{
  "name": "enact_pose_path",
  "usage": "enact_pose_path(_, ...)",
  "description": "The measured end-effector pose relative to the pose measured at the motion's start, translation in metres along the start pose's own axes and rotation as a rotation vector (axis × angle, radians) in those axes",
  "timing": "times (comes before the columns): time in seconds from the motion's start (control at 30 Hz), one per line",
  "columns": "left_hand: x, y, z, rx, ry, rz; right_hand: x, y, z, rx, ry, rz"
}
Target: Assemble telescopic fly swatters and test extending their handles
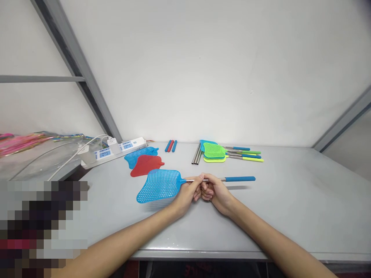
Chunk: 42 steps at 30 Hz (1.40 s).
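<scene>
A blue fly swatter (160, 185) with a metal rod and a blue grip (240, 178) is held level above the table. My left hand (191, 189) is closed around the rod close to the mesh head. Right beside it, my right hand (213, 189) is closed on the same rod, nearer the blue grip. The two hands meet at the thumbs and hide the middle of the rod. Behind the held swatter lie a red swatter head (146, 165) and a blue swatter head (139, 156), both without rods.
Several assembled swatters (214, 150) in green, blue and yellow lie at the back, beside metal tubes (196, 154). Blue and red grips (171, 146) lie left of them. A white power strip (127, 146) with cables stands at the left edge, near plastic-wrapped items (26, 143).
</scene>
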State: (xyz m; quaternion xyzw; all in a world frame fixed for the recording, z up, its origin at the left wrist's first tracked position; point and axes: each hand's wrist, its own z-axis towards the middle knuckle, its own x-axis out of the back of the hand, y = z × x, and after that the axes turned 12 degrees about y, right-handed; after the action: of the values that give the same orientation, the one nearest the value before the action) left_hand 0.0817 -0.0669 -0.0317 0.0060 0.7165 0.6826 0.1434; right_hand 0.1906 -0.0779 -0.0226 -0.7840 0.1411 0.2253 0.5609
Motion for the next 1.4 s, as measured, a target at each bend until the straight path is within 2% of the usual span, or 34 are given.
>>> enact_pose_path(0.57,0.001,0.0,0.002,0.068,0.004,-0.025,-0.001,-0.002,0.0,-0.018,-0.003,-0.013)
enact_pose_path(0.8,-0.001,0.005,0.001,0.106,0.004,-0.112,0.001,-0.001,0.0,-0.029,-0.005,-0.006)
enact_pose_path(0.97,0.0,0.011,-0.001,0.164,-0.056,-0.259,0.0,-0.001,-0.001,-0.02,0.005,-0.008)
enact_pose_path(1.4,0.0,0.007,-0.001,0.147,-0.012,-0.266,0.0,0.004,0.0,-0.006,0.028,-0.015)
